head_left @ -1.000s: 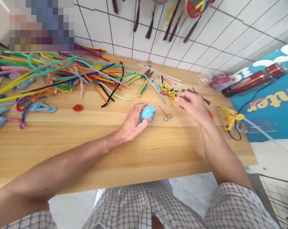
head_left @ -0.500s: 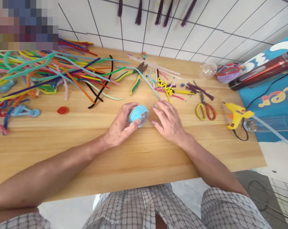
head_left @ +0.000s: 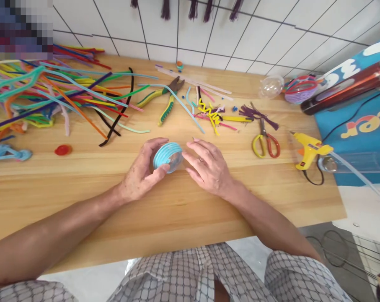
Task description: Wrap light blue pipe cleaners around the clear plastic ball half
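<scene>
Under both hands, in the head view: a pale wooden desk with visible grain, its near edge running in front of a person in a checked shirt.
Wall: white tiles with dark grout rise behind the desk; dark purple tassels hang down at the top.
Floor: a light, pale floor shows below the near edge, with a wire rack at lower right.
Left side of the desk: a heap of fuzzy coloured stems, with a red disc in front of it.
Middle: open pliers with green and yellow handles, and right of them a yellow zigzag strip among short scraps.
Right side: scissors with one yellow and one red handle, a yellow glue gun, a clear ball and a red flask lying by a blue printed sheet.
Wrapped ball: the wrapped ball, clear with light blue strands wound round it, sits between the hands near the middle of the desk.
Left hand: the left hand has its fingers curved around the ball, thumb pressed on the near side, so they hold it.
Right hand: the right hand has its fingers half open, bent and slightly spread, just beside the ball; whether the index fingertip touches it, I cannot tell.
</scene>
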`<state>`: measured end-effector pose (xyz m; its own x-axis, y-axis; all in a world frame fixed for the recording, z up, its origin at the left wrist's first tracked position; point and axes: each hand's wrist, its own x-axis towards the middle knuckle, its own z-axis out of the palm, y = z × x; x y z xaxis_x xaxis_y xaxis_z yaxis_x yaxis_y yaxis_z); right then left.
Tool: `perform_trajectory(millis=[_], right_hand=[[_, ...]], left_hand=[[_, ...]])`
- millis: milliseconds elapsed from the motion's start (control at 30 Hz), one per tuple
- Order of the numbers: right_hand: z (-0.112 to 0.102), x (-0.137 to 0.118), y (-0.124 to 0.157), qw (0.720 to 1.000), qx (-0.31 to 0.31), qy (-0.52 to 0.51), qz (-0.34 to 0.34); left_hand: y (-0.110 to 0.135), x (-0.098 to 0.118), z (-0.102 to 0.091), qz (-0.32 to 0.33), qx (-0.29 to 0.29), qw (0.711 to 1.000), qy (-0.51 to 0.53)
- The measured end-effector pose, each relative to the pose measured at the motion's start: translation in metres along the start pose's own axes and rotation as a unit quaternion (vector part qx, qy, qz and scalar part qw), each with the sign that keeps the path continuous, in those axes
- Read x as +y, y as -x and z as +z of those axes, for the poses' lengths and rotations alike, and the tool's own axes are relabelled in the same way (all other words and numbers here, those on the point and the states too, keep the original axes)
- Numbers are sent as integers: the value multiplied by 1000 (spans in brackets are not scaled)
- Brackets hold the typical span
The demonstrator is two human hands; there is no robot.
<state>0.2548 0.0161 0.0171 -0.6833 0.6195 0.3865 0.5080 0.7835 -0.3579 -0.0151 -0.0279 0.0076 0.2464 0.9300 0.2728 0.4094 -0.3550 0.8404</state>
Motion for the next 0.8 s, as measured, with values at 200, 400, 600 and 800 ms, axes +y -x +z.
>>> perform_trajectory(millis=[200,400,600,800], right_hand=[[-2,2,1,999,-7,-39,12],[3,-7,-1,992,24,-117,35],[1,-24,-20,959,-12,-239,149],[13,-28,-42,923,-14,-303,235]], left_hand=[[1,-2,1,-12,5,1000,23],[-1,-3,5,-14,12,998,60],[-3,-11,13,-1,25,996,86],[-6,-20,23,22,58,991,122]])
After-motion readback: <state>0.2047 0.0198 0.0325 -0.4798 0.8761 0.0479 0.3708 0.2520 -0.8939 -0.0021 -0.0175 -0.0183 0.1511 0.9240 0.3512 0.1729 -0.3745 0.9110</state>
